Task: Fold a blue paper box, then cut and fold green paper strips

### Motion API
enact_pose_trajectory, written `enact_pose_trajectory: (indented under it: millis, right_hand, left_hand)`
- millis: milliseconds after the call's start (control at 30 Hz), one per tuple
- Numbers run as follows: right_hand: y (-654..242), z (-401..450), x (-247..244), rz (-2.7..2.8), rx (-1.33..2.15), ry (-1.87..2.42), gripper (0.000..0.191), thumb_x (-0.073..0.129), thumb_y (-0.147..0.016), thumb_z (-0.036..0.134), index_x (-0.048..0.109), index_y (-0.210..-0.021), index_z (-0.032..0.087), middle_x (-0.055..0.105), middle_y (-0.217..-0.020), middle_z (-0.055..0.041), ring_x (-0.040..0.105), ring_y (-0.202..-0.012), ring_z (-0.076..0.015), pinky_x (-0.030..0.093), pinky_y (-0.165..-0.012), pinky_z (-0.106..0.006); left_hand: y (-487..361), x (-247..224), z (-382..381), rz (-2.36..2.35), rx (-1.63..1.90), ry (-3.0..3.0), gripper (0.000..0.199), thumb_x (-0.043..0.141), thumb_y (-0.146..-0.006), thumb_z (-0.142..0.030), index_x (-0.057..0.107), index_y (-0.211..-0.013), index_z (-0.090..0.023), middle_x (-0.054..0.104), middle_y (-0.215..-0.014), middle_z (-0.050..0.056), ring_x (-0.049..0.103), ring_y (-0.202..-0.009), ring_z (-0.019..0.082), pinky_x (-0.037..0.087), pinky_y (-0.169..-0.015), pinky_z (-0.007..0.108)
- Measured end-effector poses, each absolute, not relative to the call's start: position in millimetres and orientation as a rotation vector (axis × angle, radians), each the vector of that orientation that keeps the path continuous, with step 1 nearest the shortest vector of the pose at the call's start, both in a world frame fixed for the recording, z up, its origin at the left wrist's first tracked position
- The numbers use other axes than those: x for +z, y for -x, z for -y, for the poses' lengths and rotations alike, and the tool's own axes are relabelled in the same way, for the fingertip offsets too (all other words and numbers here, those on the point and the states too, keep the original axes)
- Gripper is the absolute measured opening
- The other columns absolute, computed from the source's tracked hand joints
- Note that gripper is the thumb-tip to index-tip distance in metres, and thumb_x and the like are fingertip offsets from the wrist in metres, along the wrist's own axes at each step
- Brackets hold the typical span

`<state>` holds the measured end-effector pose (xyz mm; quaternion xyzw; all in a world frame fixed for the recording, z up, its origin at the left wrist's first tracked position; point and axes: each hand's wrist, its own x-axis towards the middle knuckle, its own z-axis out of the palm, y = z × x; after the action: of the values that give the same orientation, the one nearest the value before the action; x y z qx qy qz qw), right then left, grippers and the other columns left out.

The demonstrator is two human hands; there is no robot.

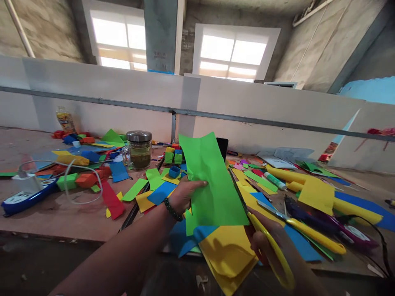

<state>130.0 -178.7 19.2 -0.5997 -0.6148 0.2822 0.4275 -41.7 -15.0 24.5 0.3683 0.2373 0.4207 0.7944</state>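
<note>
"How's the sheet?"

"Green paper sheet (216, 185), bright, faintly creased, top edge dipping; held up over the table (80, 224). My hands are apart: left hand (182, 194) pinching its left side, right hand (261, 242) gripping yellow-handled scissors (273, 246) at its right edge. Blade gap: can't tell."

"Counts?"

"One sheet held, one scissors. Beyond: one glass mug (139, 155), one power strip (18, 204), one glue tube (275, 181); paper scraps (134, 190), too many."

Two windows (233, 51) (glaring); rough concrete walls (51, 33)
</note>
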Motion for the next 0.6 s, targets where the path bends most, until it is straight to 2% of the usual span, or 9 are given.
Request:
enact_pose_trajectory:
  millis: [100, 167, 267, 400, 500, 600]
  right_hand:
    - [-132, 179, 10, 1.51, 0.609, 1.508, 0.073, 0.047, -0.078, 0.074, 0.058, -0.12, 0.016, 0.047, -0.062, 0.0007, 0.043, -0.055, -0.0141, 0.037, -0.047, -0.024]
    - [-132, 178, 3, 1.497, 0.57, 1.478, 0.077, 0.045, -0.079, 0.073, 0.052, -0.13, 0.016, 0.052, -0.07, -0.0021, 0.049, -0.062, -0.0164, 0.043, -0.053, -0.026]
    - [-131, 179, -9, 1.471, 0.589, 1.439, 0.079, 0.04, -0.08, 0.074, 0.047, -0.135, 0.017, 0.055, -0.078, -0.0049, 0.051, -0.066, -0.0172, 0.046, -0.056, -0.027]
    - [-131, 180, -15, 1.473, 0.659, 1.461, 0.079, 0.036, -0.082, 0.073, 0.041, -0.138, 0.017, 0.053, -0.076, -0.0031, 0.046, -0.06, -0.015, 0.042, -0.051, -0.024]
    - [-135, 180, -12, 1.571, 0.712, 1.467, 0.078, 0.037, -0.082, 0.073, 0.039, -0.138, 0.018, 0.054, -0.08, -0.0039, 0.049, -0.065, -0.0165, 0.045, -0.057, -0.026]
    - [-137, 178, -10, 1.625, 0.717, 1.457, 0.078, 0.038, -0.083, 0.072, 0.037, -0.141, 0.02, 0.056, -0.086, -0.0056, 0.053, -0.071, -0.0182, 0.046, -0.064, -0.027]
  left_hand:
    - [42, 22, 14, -0.487, 0.896, -0.788, 0.036, 0.083, -0.053, -0.013, 0.072, -0.087, -0.01, 0.075, -0.086, 0.009, 0.071, -0.071, 0.021, 0.059, -0.072, 0.034]
    - [42, 23, 15, -0.469, 0.895, -0.797, 0.039, 0.084, -0.054, -0.014, 0.072, -0.091, -0.011, 0.075, -0.091, 0.009, 0.071, -0.076, 0.023, 0.059, -0.073, 0.034]
    - [42, 27, 18, -0.495, 0.916, -0.765, 0.043, 0.085, -0.054, -0.011, 0.071, -0.094, -0.012, 0.075, -0.095, 0.01, 0.071, -0.082, 0.025, 0.059, -0.077, 0.036]
    - [41, 31, 21, -0.541, 0.927, -0.699, 0.039, 0.083, -0.056, -0.011, 0.071, -0.093, -0.01, 0.074, -0.101, 0.013, 0.071, -0.089, 0.027, 0.059, -0.081, 0.039]
    - [41, 30, 20, -0.543, 0.9, -0.688, 0.037, 0.083, -0.057, -0.011, 0.071, -0.092, -0.01, 0.074, -0.099, 0.014, 0.07, -0.092, 0.028, 0.058, -0.084, 0.038]
    - [41, 28, 20, -0.537, 0.889, -0.703, 0.037, 0.082, -0.057, -0.011, 0.071, -0.093, -0.009, 0.074, -0.096, 0.013, 0.071, -0.086, 0.026, 0.059, -0.082, 0.037]
